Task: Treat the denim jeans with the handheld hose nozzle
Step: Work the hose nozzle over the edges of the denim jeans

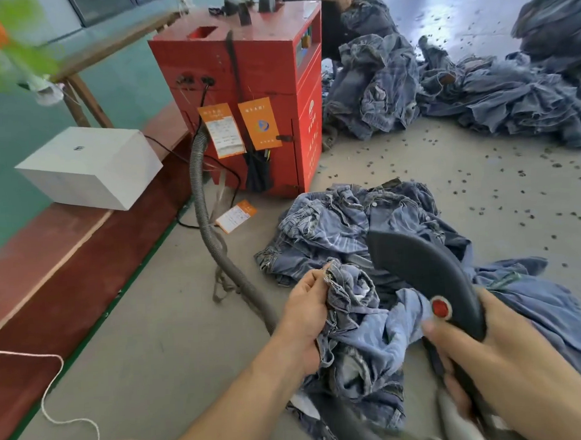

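- Your left hand (305, 314) grips bunched jeans (359, 342), raised near centre.
- Your right hand (491, 354) is wrapped round the nozzle (426, 267), angled far-left over jeans on the floor (155, 339).

The denim jeans (362, 335) are faded blue and crumpled, lying on the floor in the lower centre of the frame, with one bunched part lifted up. The handheld hose nozzle (426, 274) is dark grey, curved and pointed, with a round red button near its handle. It sits at lower right, above the jeans, its tip pointing toward the upper left.
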### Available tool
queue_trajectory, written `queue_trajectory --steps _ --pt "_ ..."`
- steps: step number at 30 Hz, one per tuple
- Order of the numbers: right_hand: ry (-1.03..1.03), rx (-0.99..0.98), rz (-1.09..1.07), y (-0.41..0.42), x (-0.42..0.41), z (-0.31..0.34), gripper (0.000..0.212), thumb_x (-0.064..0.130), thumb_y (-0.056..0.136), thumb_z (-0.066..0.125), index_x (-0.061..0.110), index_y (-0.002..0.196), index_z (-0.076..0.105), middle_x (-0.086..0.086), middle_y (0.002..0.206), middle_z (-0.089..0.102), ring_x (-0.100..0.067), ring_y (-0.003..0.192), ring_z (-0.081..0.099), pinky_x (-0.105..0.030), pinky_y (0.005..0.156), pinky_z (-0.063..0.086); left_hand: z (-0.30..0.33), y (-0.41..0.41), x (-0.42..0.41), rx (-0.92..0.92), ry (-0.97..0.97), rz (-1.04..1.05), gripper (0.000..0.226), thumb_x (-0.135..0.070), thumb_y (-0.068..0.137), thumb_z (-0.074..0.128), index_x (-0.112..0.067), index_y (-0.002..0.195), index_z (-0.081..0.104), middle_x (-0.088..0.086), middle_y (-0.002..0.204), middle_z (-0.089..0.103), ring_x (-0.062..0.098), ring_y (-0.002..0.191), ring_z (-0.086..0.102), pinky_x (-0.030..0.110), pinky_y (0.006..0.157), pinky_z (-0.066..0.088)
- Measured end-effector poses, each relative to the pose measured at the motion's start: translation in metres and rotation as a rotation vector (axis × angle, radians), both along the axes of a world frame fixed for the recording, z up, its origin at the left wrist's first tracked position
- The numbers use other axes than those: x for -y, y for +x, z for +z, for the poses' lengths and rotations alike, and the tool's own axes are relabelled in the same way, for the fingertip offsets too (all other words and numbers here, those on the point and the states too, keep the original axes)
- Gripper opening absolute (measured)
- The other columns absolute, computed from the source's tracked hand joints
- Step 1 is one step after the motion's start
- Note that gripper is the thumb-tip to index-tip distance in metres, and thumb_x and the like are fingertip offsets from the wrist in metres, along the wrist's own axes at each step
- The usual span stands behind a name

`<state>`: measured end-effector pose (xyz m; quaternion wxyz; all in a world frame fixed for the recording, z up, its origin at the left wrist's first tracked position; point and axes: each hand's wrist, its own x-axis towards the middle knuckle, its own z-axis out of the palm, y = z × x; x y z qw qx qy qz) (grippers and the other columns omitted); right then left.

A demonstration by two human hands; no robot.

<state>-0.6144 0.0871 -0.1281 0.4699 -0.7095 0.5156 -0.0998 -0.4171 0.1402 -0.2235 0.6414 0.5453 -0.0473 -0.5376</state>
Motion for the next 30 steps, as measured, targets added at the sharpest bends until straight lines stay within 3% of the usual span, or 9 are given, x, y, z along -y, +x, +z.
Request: queue_trajectory --steps 3,8,12,17,20,23,26,28,30 --pt "-0.016 -0.132 0.147 0.000 -0.016 0.001 0.022 0.051 0.085 0.072 0.038 0.095 0.058 0.018 0.080 0.072 0.000 0.065 0.066 -0.028 0.066 0.055 -0.009 0.005 0.000 0.133 0.028 -0.011 0.020 -0.024 0.105 0.058 -0.015 0.089 0.067 0.009 0.083 0.075 0.018 0.070 0.067 0.027 0.062 0.056" --pt "0.099 0.015 0.138 0.016 -0.007 0.005 0.021 0.037 0.100 0.063 0.021 0.100 0.049 -0.017 0.058 0.065 -0.020 0.039 0.054 -0.028 0.043 0.045 -0.002 -0.007 -0.002 0.167 0.052 0.009 0.036 -0.032 0.103 0.060 -0.025 0.068 0.063 0.015 0.086 0.068 0.025 0.080 0.060 0.038 0.075 0.052" --pt "0.080 -0.010 0.095 0.002 -0.021 -0.002 0.021 0.043 0.092 0.069 0.028 0.096 0.056 0.005 0.059 0.064 -0.004 0.044 0.053 -0.012 0.045 0.037 0.005 0.004 -0.003 0.129 0.050 0.056 0.032 -0.034 0.102 0.063 -0.024 0.072 0.060 0.018 0.090 0.063 0.029 0.082 0.057 0.041 0.075 0.049" --pt "0.066 0.030 0.122 0.020 -0.024 -0.003 0.022 0.045 0.091 0.068 0.028 0.092 0.054 0.000 0.056 0.061 -0.010 0.043 0.055 -0.025 0.046 0.043 0.001 -0.010 -0.008 0.209 0.011 -0.080 0.026 -0.018 0.103 0.059 -0.023 0.080 0.070 0.009 0.080 0.070 0.014 0.063 0.062 0.025 0.056 0.051" --pt "-0.004 0.148 -0.016 0.028 -0.004 0.005 0.018 0.033 0.096 0.067 0.023 0.094 0.052 -0.001 0.051 0.059 -0.019 0.040 0.055 -0.032 0.042 0.047 0.002 -0.023 -0.013 0.182 0.047 -0.203 0.025 -0.033 0.101 0.063 -0.024 0.080 0.071 0.008 0.087 0.073 0.021 0.078 0.068 0.035 0.074 0.056" --pt "0.012 0.205 -0.085 0.011 0.006 0.016 0.017 0.036 0.096 0.065 0.028 0.092 0.051 -0.011 0.051 0.062 -0.026 0.039 0.056 -0.028 0.039 0.046 0.007 -0.007 -0.017 0.093 0.068 -0.215 0.059 -0.067 0.097 0.051 -0.018 0.122 0.072 0.012 0.123 0.074 0.029 0.119 0.068 0.049 0.107 0.049" --pt "0.025 0.145 -0.055 -0.008 0.003 0.018 0.018 0.044 0.094 0.064 0.034 0.089 0.050 -0.012 0.051 0.064 -0.028 0.041 0.060 -0.028 0.044 0.047 0.007 0.013 -0.015 0.337 -0.014 -0.321 0.088 -0.089 0.062 0.070 -0.028 0.125 0.066 -0.006 0.121 0.075 0.013 0.119 0.067 0.032 0.100 0.052" --pt "0.031 0.080 -0.032 -0.015 0.000 0.014 0.025 0.043 0.093 0.064 0.023 0.093 0.050 -0.011 0.050 0.065 -0.026 0.039 0.059 -0.024 0.042 0.045 0.000 0.017 -0.013 0.529 -0.018 -0.325 0.064 -0.068 0.062 0.084 -0.042 0.115 0.061 -0.013 0.108 0.076 0.010 0.107 0.070 0.023 0.086 0.054" --pt "0.033 0.047 -0.045 -0.017 -0.003 0.006 0.030 0.045 0.090 0.066 0.019 0.093 0.050 -0.009 0.051 0.066 -0.022 0.038 0.059 -0.026 0.042 0.045 -0.002 0.015 -0.012 0.626 0.025 -0.309 0.029 -0.049 0.075 0.070 -0.057 0.101 0.059 -0.019 0.101 0.074 0.004 0.100 0.069 0.023 0.083 0.052"
